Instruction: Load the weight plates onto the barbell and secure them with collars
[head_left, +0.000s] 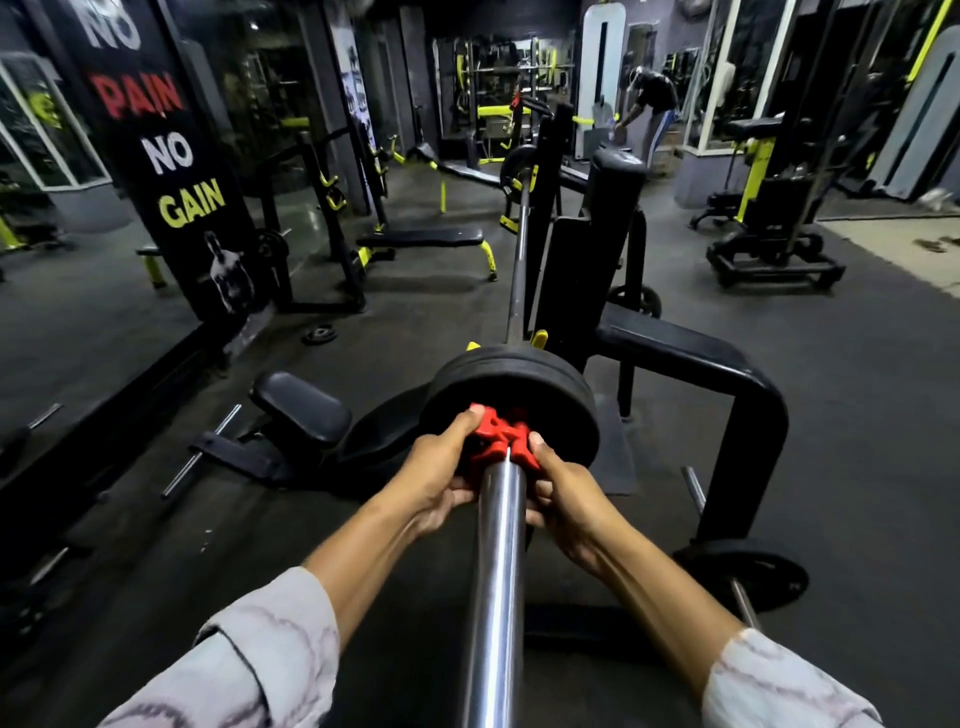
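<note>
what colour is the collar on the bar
Red. The collar sits against the black plates, gripped by both hands; the head view shows it clearly.

I see a "NO PAIN NO GAIN" banner (156, 130) on my left, a flat bench (421, 238) beyond it, and a person (649, 104) bending over far back.

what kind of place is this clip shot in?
A commercial gym, most likely. A barbell loaded with black weight plates sits on a rack, a flat bench stands behind, and a wall banner reads NO PAIN NO GAIN.
</note>
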